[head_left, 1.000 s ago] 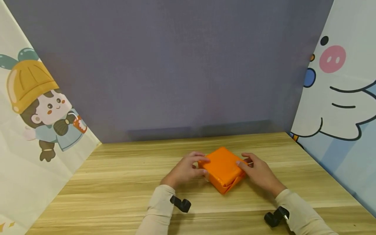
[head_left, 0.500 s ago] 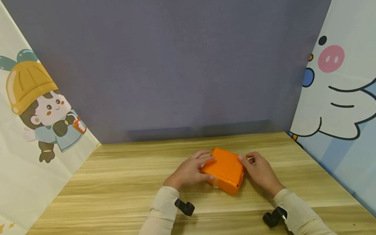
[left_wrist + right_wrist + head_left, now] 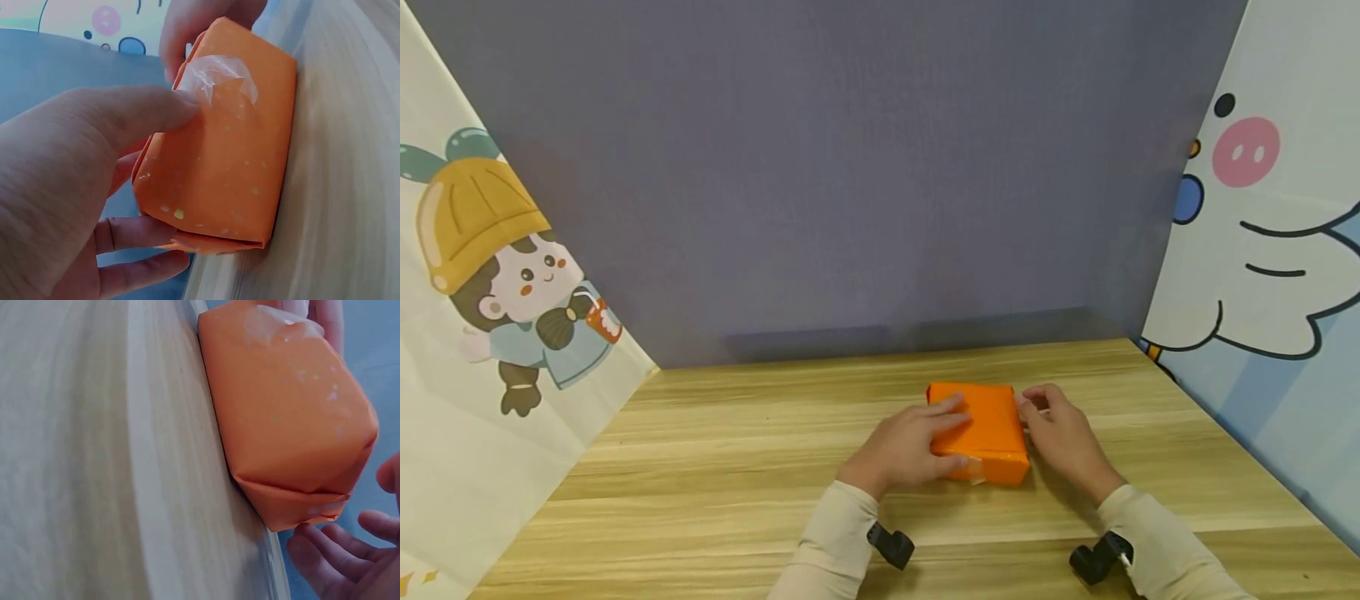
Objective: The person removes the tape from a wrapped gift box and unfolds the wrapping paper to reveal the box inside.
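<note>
An orange paper-wrapped box point(image 3: 981, 425) lies on the wooden table, its long front side facing me. A piece of clear tape point(image 3: 219, 75) is stuck on that side near its top edge. My left hand point(image 3: 917, 446) grips the box's left part, thumb on the front side by the tape and fingers over the top and left end. At the right end is my right hand point(image 3: 1060, 433), its loosely bent fingers beside the box. In the right wrist view, the fingertips point(image 3: 303, 547) are right at the box's folded end flap point(image 3: 300, 503).
A light wooden table point(image 3: 737, 450) spreads around the box. Behind it stands a grey-purple panel point(image 3: 850, 167). Cartoon-printed sheets point(image 3: 445, 367) flank both sides. Each wrist carries a small black camera mount point(image 3: 891, 546).
The box has turned so that its front side faces me squarely. My left hand has moved right along with it and reaches further over the top; my right hand has barely moved.
</note>
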`<state>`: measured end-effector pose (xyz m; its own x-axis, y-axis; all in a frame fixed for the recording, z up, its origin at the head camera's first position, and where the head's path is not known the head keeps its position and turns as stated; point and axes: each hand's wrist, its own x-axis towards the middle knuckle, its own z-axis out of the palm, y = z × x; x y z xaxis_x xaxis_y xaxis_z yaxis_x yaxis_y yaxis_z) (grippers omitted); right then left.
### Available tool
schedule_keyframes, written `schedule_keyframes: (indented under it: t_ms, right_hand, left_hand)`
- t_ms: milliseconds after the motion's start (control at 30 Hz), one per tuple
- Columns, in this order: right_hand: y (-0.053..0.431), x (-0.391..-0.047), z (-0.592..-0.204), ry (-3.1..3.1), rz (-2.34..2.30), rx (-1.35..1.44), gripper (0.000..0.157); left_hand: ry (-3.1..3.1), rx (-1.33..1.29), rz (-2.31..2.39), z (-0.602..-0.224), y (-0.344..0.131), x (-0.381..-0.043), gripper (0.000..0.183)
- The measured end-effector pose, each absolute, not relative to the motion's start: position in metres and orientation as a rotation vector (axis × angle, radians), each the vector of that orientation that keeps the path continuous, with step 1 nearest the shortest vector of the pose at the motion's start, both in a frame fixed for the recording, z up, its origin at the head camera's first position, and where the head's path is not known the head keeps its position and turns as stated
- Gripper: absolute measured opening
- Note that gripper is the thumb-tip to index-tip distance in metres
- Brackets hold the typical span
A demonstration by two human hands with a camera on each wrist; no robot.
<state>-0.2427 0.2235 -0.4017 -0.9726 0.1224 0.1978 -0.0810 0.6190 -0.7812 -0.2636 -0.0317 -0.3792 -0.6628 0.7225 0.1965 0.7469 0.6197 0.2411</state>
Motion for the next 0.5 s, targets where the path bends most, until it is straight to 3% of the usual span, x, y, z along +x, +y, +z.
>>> schedule_keyframes:
  t_ms: [500]
  right_hand:
    - [0.223, -0.24, -0.399, -2.602, 1.201, 0.09, 0.033]
  left_hand:
    - [-2.686, -1.248, -0.358, -0.377, -0.018, -0.257, 0.052]
